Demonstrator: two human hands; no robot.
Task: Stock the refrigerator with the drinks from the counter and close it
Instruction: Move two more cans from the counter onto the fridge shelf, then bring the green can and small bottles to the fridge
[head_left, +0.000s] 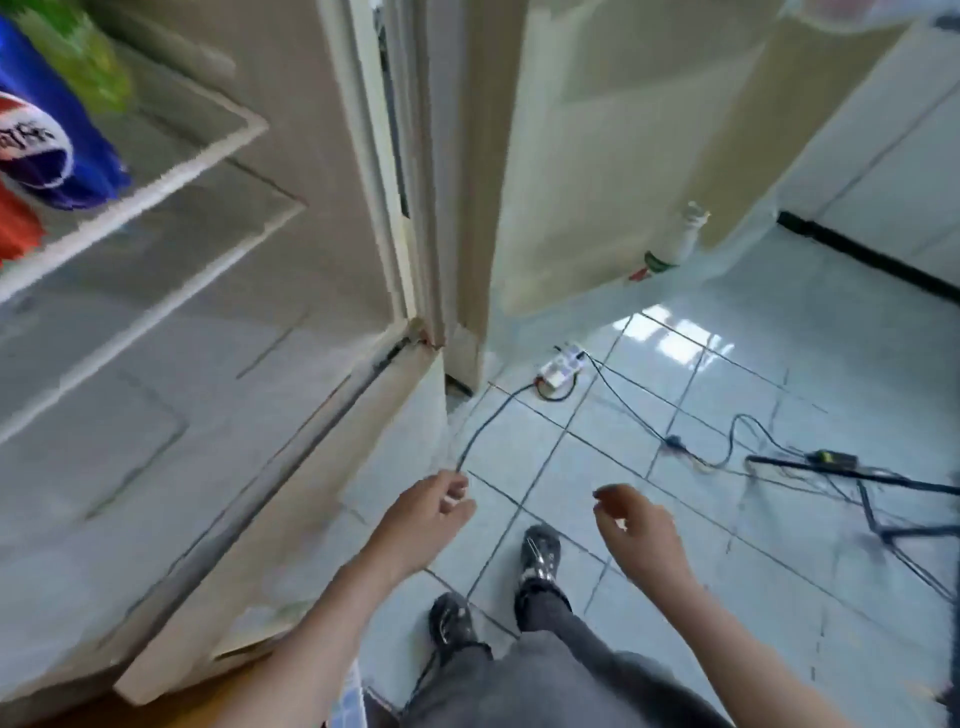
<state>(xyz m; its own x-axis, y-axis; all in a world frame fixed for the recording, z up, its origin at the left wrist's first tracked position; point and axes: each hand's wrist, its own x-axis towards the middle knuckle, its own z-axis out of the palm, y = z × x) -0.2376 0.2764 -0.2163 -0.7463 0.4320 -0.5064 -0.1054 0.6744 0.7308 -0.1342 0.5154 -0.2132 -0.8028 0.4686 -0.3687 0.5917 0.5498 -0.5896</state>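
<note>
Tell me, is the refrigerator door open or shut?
Open: the door stands swung out, and the shelf holding the blue bottle is exposed.

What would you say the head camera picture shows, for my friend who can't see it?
A person stands at an open refrigerator, left grip and right grip both loose and empty above the tiled floor. A blue cola bottle and a green bottle sit on a shelf inside, and a pale bottle stands in the open door.

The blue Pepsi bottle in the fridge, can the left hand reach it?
Probably yes. The refrigerator door stands open, the left hand looks empty, and nothing blocks the way to the Pepsi bottle; the hand would only need to rise.
</note>
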